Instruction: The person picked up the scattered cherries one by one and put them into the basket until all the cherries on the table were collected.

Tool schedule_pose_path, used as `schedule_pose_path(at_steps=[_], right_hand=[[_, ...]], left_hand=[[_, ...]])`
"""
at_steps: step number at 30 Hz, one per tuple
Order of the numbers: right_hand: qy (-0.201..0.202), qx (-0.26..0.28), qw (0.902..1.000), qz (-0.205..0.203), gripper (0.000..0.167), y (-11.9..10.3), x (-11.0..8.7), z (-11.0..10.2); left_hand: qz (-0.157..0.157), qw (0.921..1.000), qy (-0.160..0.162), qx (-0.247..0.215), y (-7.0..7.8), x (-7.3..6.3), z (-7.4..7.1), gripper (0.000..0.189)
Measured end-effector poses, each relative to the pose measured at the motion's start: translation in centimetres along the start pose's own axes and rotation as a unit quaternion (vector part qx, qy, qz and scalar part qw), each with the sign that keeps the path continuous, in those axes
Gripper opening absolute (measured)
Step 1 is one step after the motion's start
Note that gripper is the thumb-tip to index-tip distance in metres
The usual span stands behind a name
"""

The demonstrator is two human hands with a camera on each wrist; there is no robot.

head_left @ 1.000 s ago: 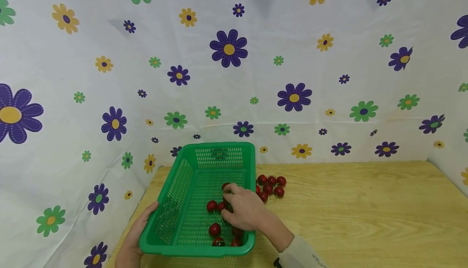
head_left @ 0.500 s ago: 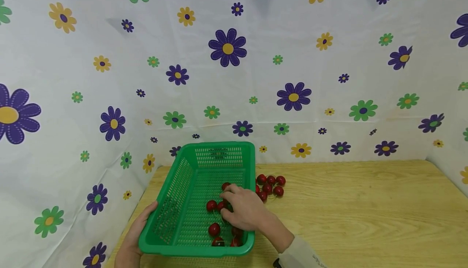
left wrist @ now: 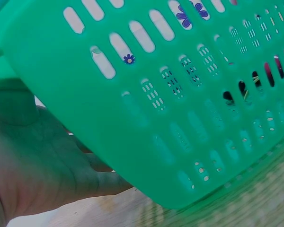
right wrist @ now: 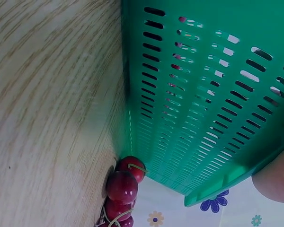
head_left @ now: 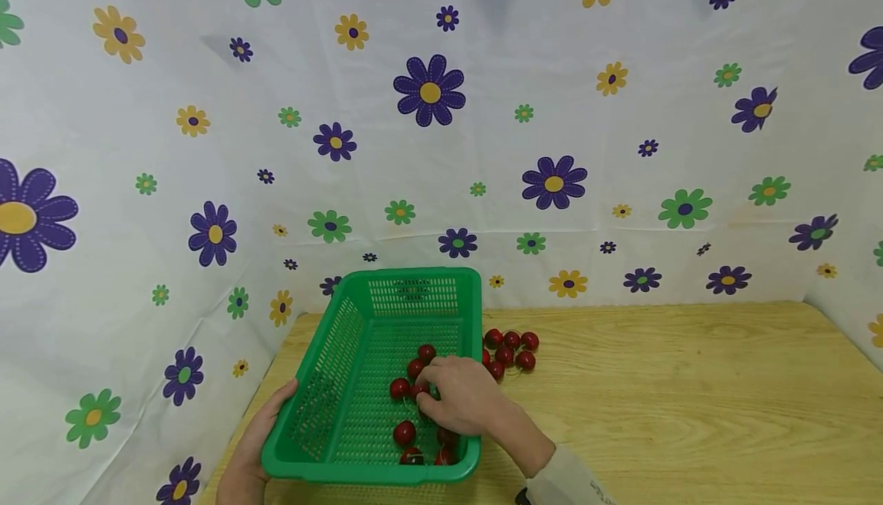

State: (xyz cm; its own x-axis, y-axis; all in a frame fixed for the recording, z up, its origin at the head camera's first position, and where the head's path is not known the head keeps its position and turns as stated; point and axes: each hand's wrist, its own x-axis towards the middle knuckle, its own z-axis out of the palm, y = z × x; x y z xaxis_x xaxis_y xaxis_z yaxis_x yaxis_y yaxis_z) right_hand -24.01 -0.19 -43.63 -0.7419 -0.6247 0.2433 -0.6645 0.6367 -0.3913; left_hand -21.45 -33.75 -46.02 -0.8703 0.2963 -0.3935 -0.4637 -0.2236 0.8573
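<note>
In the head view my left hand (head_left: 257, 437) grips the left side of a green plastic basket (head_left: 374, 473). Its thumb lies over the rim, and the left wrist view shows the fingers (left wrist: 109, 182) on the outer side. My right hand (head_left: 461, 391) reaches over the right rim into the basket, fingers bent above several red cherries (head_left: 405, 433). One cherry (head_left: 417, 391) is close to the thumb and fingertips; whether it is pinched is hidden. Another cherry (head_left: 416, 369) lies just beyond the fingers.
More cherries (head_left: 504, 355) with stems lie on the wooden table (head_left: 655, 398), against the basket's right outer wall. Behind and to the left hangs a white flower-patterned cloth (head_left: 386, 183), close to the table's back edge.
The right fingers have drawn back and bent further, uncovering a cherry near the basket's middle. The left hand and the basket have stayed in place.
</note>
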Motion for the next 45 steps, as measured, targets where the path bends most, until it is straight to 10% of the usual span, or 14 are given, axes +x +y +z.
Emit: schedule_pose_path(at_steps=[17,29,45], right_hand=[[0.057,0.076,0.9955,0.003,0.018,0.0,-0.6,0.3],[0.222,0.101,0.9697,-0.002,0.014,0.7,-2.2,0.6],[0.072,0.157,0.9831,0.06,0.02,1.4,-5.0,-0.6]], left_hand=[[-0.013,0.9999,0.011,-0.001,-0.7,-0.1,-0.4,0.03],[-0.006,0.9994,-0.033,-0.01,-0.4,-0.1,-0.5,0.03],[-0.002,0.9957,-0.091,-0.017,0.0,0.2,-0.9,0.036]])
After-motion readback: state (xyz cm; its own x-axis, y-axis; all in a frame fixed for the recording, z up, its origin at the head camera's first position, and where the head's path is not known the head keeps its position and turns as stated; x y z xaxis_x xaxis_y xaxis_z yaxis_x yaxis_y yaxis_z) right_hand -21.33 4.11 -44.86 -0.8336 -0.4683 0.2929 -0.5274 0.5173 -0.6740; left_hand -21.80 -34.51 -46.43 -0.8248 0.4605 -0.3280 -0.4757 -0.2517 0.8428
